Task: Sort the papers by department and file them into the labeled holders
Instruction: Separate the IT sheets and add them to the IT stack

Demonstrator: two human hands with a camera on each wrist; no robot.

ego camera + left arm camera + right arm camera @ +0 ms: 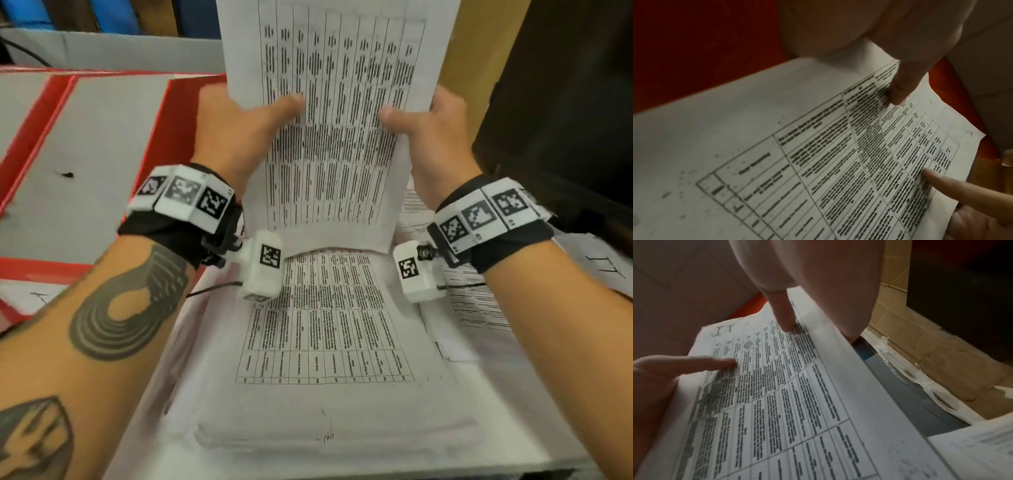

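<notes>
I hold one printed sheet (335,102) with a dense table upright over a stack of similar papers (325,342). My left hand (246,126) grips its left edge with the thumb on the front. My right hand (428,133) grips the right edge the same way. The left wrist view shows the sheet (818,162) pinched under my left thumb (900,86), with the right thumb lower right. In the right wrist view the sheet (787,394) bears handwritten "I.T" (724,331) at its top corner. The fingers behind the sheet are hidden.
A red-and-white box (85,154) stands to the left of the stack. Another pile of printed sheets (479,308) lies at the right, beside a label reading "IT" (603,270). A brown cardboard panel (459,68) and a dark object (565,102) stand at the back right.
</notes>
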